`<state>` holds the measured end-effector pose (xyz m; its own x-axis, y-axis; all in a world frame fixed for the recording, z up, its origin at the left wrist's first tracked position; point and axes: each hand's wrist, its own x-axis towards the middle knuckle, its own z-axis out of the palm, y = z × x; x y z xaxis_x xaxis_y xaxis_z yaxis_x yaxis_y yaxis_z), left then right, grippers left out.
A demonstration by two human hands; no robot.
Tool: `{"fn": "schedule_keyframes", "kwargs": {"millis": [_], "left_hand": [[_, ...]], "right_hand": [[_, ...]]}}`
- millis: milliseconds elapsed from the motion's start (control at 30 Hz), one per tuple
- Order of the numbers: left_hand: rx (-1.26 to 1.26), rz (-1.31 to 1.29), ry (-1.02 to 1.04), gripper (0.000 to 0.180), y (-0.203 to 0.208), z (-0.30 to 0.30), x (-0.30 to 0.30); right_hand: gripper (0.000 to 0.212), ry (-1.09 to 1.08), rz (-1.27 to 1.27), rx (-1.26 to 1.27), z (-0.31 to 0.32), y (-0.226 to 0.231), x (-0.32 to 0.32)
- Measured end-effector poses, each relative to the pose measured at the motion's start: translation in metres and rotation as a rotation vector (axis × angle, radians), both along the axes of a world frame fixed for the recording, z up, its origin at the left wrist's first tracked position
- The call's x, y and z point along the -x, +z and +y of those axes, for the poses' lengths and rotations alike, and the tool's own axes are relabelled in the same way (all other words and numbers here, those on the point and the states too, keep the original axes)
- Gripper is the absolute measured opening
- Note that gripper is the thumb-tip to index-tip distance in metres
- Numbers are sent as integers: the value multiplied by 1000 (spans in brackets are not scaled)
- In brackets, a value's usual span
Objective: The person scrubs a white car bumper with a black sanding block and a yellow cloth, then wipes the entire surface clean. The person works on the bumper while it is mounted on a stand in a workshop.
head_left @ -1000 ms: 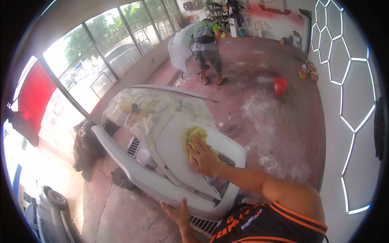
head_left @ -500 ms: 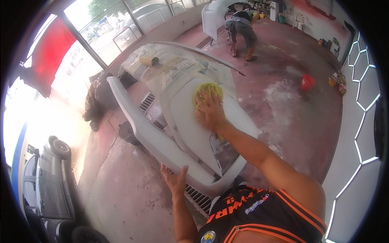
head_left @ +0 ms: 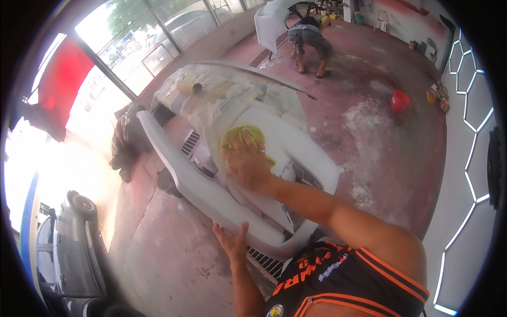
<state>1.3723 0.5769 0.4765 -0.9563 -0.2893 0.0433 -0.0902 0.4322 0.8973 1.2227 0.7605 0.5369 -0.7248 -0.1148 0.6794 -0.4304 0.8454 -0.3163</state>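
My right hand (head_left: 248, 166) presses a bunched yellow-green cloth (head_left: 243, 133) against a smooth white panel (head_left: 266, 127). The panel's far part lies under wrinkled, see-through masking sheet (head_left: 211, 108). Around the near and left sides runs a pale grey-white car bumper (head_left: 203, 198). At its left outer edge is my left hand (head_left: 232, 243), thumb and fingers apart, fingertips by the rim; whether they touch it I cannot tell. A tan cardboard tube (head_left: 189, 88) rests on the sheet.
A person (head_left: 311, 45) bends beside another pale bumper (head_left: 270, 29) at the back. On the reddish floor stands a red bucket (head_left: 400, 101); a dark bucket (head_left: 166, 181) sits left of the bumper. Floor grates (head_left: 265, 262) run underneath. A grey vehicle (head_left: 68, 243) is at the left.
My right hand and the cloth have moved left and nearer across the panel. My left hand has stayed by the bumper edge, and the view has shifted slightly.
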Motion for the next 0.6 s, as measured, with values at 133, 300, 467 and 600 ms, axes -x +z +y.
{"fn": "schedule_keyframes", "kwargs": {"millis": [133, 300, 467, 600], "left_hand": [[-56, -8, -18, 103, -2, -5, 2], [-8, -45, -3, 103, -9, -10, 1], [19, 3, -13, 100, -16, -16, -1], [71, 69, -61, 101, -27, -22, 2]], "right_hand": [[50, 112, -42, -38, 1, -5, 1], [57, -260, -134, 62, 31, 32, 45], [63, -313, -215, 173, 66, -6, 19], [64, -452, -325, 342, 108, -46, -13]]}}
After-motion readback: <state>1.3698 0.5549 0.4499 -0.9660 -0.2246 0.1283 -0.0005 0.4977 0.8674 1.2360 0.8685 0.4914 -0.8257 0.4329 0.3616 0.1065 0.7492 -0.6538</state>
